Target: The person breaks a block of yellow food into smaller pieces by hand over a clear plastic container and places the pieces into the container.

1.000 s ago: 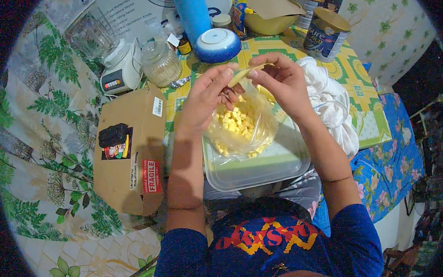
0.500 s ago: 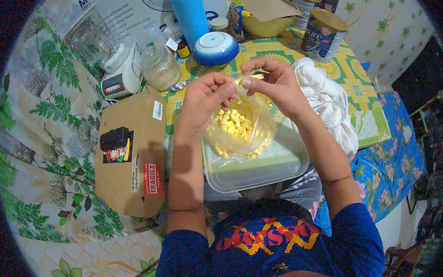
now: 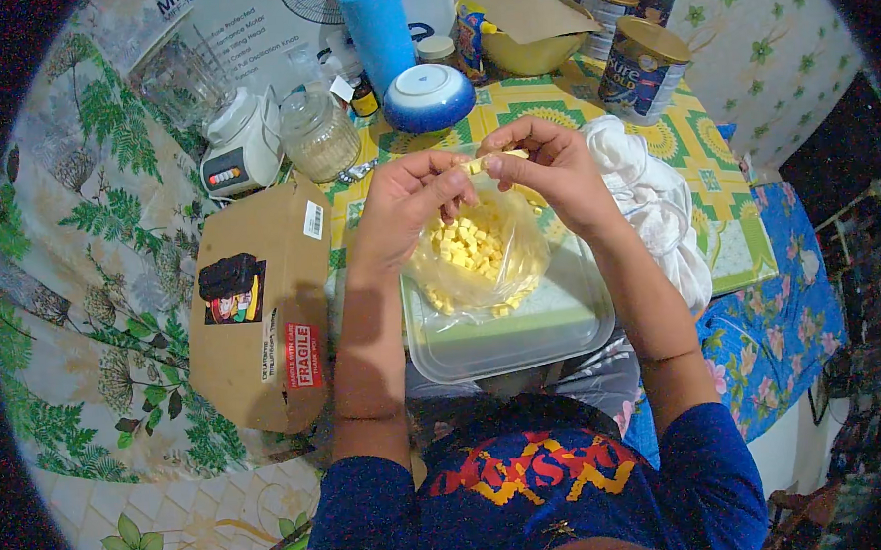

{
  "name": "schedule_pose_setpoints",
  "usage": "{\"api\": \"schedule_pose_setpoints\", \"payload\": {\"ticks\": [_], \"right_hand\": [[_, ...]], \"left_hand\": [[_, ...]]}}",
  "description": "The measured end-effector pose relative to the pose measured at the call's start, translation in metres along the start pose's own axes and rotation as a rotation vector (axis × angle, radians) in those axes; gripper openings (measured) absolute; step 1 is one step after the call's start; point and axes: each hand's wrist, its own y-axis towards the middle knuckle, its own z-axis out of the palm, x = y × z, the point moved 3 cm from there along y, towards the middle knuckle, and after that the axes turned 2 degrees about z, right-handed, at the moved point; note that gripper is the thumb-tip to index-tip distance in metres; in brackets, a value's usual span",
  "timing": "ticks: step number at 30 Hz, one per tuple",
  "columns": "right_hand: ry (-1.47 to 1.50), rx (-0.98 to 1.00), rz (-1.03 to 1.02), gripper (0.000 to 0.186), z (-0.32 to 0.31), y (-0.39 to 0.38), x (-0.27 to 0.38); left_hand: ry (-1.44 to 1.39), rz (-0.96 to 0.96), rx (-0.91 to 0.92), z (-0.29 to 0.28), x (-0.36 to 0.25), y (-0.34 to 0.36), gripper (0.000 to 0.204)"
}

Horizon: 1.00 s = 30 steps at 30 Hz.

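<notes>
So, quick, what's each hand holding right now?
Left hand: closed, pinching one end of a yellow strip.
Right hand: closed, pinching the same strip.

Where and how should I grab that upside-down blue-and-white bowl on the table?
Probably by the upturned white base, pinching its ring from above and slightly right. The bowl rests mouth down, so its sides flare downward and offer little hold. Bare tablecloth lies right of it, while the glass jar stands left and the blue bottle behind.
</notes>
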Motion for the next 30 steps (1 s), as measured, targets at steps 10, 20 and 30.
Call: {"api": "schedule_pose_setpoints", "payload": {"ticks": [10,20,30], "right_hand": [[0.067,-0.021,0.003,0.014,-0.0061,0.0014,-0.0003],[-0.005,-0.037,-0.008,0.014,-0.0040,0.0010,-0.0024],[-0.032,0.005,0.048,0.015,-0.0014,-0.0009,-0.0036]], "left_hand": [[0.041,0.024,-0.016,-0.0015,-0.0010,0.0020,0.022],[0.101,0.033,-0.039,0.0010,-0.0021,0.0037,0.019],[0.178,0.064,-0.073,0.0030,-0.0002,0.0029,0.013]]}}
